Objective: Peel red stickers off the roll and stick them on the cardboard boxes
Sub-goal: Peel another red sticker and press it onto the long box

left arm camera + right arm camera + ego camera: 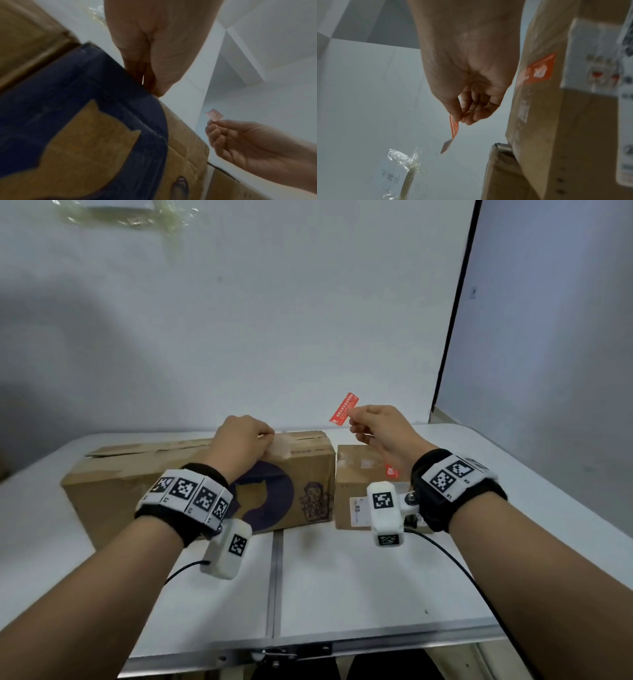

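My right hand (352, 419) pinches a peeled red sticker (343, 409) between thumb and forefinger, in the air above the gap between two cardboard boxes. The right wrist view shows the same sticker (454, 128) hanging from my fingertips (462, 117). My left hand (269, 440) lies on the top front edge of the large cardboard box (137, 484) with the blue cat print, fingers curled over that edge (150, 86). The small cardboard box (352, 474) stands to its right and bears a red sticker (391, 471) on top. No sticker roll is in view.
Both boxes stand on a white table (342, 577) with a seam down its middle, close to a white wall. A white shipping label (359, 508) covers the small box's front. Black cables trail from both wrist cameras. A taped paper note (393, 173) hangs on the wall.
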